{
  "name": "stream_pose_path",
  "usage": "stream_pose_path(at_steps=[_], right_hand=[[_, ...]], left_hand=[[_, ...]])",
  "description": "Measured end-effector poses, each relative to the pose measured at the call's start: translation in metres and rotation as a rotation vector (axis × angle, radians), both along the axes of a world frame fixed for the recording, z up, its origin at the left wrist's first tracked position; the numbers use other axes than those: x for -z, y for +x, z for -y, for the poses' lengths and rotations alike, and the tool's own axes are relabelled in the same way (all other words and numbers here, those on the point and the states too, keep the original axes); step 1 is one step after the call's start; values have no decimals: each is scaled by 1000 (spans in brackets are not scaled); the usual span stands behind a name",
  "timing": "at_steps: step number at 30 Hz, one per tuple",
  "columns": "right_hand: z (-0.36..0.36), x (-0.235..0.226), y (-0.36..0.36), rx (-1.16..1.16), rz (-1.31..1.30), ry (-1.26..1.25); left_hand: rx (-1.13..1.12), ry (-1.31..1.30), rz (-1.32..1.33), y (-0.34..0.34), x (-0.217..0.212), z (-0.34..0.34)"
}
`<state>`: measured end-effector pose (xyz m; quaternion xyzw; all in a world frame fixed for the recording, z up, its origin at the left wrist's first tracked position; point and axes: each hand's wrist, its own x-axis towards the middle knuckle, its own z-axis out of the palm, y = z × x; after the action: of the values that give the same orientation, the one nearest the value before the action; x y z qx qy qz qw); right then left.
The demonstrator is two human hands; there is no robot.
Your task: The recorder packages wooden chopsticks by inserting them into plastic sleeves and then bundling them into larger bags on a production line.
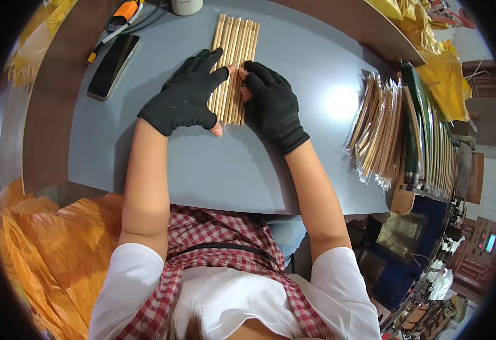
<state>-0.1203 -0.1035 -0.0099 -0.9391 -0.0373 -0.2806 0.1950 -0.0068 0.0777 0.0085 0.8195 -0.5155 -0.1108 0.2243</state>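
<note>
Chopstick row (234, 62), clear-wrapped, on worktop (214, 164): left hand (184, 95) and right hand (272, 105) spread flat atop, grip unclosed; press evenly, keeping sticks parallel.

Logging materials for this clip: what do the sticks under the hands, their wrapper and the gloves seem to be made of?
The sticks look like pale, unfinished wood or bamboo: matte tan, straight. Their wrapper seems to be thin clear plastic, glinting at the edges. The glove on the left hand and on the right hand look like black knit fabric, dull, with bare fingertips.
</note>
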Motion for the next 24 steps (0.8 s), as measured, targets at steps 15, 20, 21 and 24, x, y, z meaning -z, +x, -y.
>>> stream_pose_path(at_steps=[15,20,21,24], right_hand=[[43,8,-39,378,88,-72],[129,-50,-116,878,-9,-542],[147,-60,-130,947,-120,-530],[174,-50,-152,1085,-280,-523]], left_hand=[[-373,-772,-151,-3,7,42],[-272,-847,50,-31,-12,53],[-242,-819,68,-34,-13,53],[-178,-819,94,-38,-11,60]])
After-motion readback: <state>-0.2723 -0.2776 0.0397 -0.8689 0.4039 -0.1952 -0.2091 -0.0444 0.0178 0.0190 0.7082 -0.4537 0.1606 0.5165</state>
